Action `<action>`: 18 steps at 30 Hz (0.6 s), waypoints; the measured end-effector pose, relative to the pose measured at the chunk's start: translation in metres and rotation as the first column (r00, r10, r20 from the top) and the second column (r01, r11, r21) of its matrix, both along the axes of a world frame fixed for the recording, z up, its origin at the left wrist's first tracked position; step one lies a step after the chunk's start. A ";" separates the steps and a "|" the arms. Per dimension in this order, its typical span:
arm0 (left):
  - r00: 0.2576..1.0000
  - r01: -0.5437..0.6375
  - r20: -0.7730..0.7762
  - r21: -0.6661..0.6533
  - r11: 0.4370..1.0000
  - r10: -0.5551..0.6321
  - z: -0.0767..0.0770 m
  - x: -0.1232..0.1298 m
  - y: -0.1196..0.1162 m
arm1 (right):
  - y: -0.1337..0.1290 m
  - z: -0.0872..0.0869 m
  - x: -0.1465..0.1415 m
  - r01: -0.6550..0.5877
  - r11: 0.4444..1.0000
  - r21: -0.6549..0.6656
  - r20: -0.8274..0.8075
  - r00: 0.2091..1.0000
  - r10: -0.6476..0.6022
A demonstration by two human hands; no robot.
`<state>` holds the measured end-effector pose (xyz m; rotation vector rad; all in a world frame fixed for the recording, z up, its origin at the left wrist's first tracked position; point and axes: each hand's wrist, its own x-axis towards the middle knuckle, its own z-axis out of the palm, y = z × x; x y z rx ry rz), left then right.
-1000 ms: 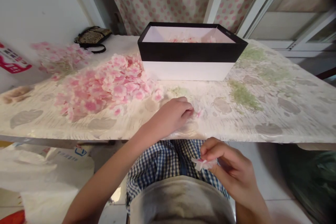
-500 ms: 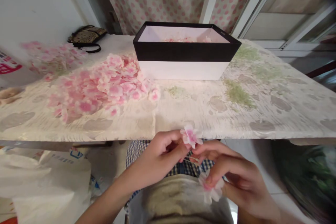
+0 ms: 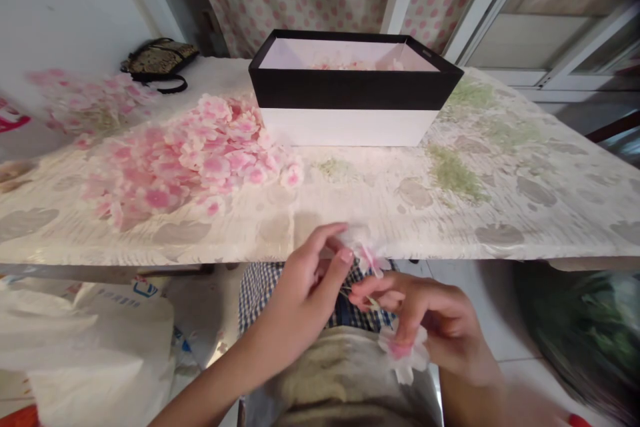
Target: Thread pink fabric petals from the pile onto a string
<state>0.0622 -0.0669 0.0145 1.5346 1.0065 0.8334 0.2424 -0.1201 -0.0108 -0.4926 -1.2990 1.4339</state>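
My left hand is beside a small pink-and-white artificial flower, just past the table edge. Its thumb and index finger are apart, with a gap between the tips. The flower is slightly blurred, and a thin stem shows below it by my right fingertips. Lower down, my right hand pinches a second pink-and-white flower by its centre. Its other fingers curl near the stem. Whether my left hand's lower fingers touch the stem is hidden.
Pink blossoms lie heaped on the table's left. A black-rimmed white box with more blossoms stands at the back. Thin green pieces lie to the right. A patterned bag rests back left, a white sack below.
My left thumb and index finger have parted from the upper flower and the hand has shifted slightly left. My right hand keeps the lower flower. The view has tilted slightly.
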 end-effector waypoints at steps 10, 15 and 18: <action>0.883 0.402 -0.311 0.119 0.908 -0.351 0.022 -0.013 -0.021 | -0.008 0.000 0.008 0.037 0.999 0.014 0.044 0.998 -0.037; 0.887 0.370 -0.250 -0.115 0.922 -0.388 0.020 -0.013 -0.015 | -0.008 0.012 0.015 0.047 0.992 0.118 0.263 0.962 -0.077; 0.892 0.346 -0.243 -0.175 0.922 -0.381 0.020 -0.016 -0.010 | -0.008 0.015 0.017 0.048 0.990 0.132 0.305 0.948 -0.087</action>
